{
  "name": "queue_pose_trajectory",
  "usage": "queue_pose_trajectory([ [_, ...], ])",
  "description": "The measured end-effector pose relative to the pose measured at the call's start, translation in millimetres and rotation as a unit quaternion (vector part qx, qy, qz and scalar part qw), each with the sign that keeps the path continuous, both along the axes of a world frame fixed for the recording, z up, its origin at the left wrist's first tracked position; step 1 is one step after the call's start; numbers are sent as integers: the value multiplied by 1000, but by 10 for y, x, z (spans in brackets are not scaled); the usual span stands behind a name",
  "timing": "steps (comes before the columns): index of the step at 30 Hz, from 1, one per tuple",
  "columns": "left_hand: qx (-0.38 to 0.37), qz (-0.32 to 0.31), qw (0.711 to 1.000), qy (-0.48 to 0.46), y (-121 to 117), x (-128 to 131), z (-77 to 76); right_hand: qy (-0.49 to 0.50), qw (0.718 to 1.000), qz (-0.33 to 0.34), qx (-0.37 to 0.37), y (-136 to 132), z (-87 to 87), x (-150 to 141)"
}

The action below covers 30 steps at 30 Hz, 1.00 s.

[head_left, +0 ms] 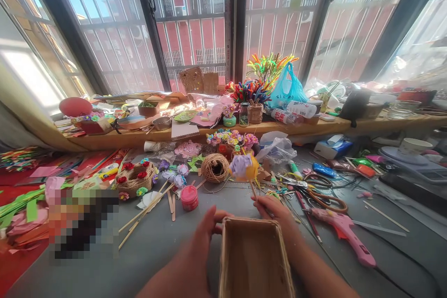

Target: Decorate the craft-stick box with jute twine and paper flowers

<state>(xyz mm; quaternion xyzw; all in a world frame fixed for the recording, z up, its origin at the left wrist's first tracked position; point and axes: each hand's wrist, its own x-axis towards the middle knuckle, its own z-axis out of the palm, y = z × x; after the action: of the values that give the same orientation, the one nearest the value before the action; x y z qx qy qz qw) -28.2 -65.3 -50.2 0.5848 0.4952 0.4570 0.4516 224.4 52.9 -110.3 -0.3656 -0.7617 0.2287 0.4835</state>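
An open rectangular box (254, 260), its rim edged in twine, sits low in front of me with a bare brown inside. My left hand (200, 247) grips its left side, fingertips at the far left corner. Between the fingers of my right hand (274, 212) is the thin stick of a paper flower (244, 167) in purple and yellow, slightly blurred, held upright beyond the box. The right wrist runs along the box's right side. Behind the flower lies a ball of twine (215, 168), and a pink tub (189, 197) stands left of it.
A pink glue gun (345, 233) and scissors (323, 195) lie to the right. On the left are a twine basket with flowers (134, 181), wooden sticks (148, 207) and coloured paper (28, 214). A cluttered ledge (139, 139) runs below the windows.
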Motion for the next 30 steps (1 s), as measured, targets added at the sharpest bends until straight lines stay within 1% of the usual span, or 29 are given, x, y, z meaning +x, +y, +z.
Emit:
queue_pose_trajectory([
  [1, 19, -20, 999, 26, -22, -60, 36, 7, 1000, -17, -7, -5, 21, 23],
  [3, 63, -49, 989, 127, -2, -162, 93, 20, 999, -43, -16, -18, 61, 63],
  [5, 76, -29, 977, 197, 108, -210, 112, 32, 997, -61, -22, -31, 89, 89],
  [7, 74, 0, 975, 211, 264, -201, 79, 42, 996, -75, -27, -42, 101, 104],
  [9, 59, 10, 979, 196, 408, -163, 3, 48, 995, -84, -33, -53, 98, 112],
  [11, 36, 5, 985, 170, 502, -132, -89, 50, 994, -91, -40, -65, 91, 115],
  [13, 25, -2, 988, 151, 545, -128, -167, 47, 994, -90, -49, -83, 89, 107],
  [16, 38, -13, 989, 145, 551, -163, -229, 35, 995, -72, -67, -118, 113, 66],
  [18, 42, -30, 991, 126, 546, -188, -238, 30, 995, -59, -78, -141, 145, 30],
  [21, 26, -62, 996, 67, 550, -198, -228, 27, 995, -47, -89, -174, 202, 1],
  [23, 13, -69, 997, 37, 561, -186, -214, 25, 994, -47, -95, -207, 233, 18],
  [26, -2, -64, 998, 16, 575, -164, -195, 31, 991, -71, -113, -307, 244, 107],
  [30, -5, -56, 998, 7, 581, -151, -186, 26, 982, -124, -141, -550, 194, 335],
])
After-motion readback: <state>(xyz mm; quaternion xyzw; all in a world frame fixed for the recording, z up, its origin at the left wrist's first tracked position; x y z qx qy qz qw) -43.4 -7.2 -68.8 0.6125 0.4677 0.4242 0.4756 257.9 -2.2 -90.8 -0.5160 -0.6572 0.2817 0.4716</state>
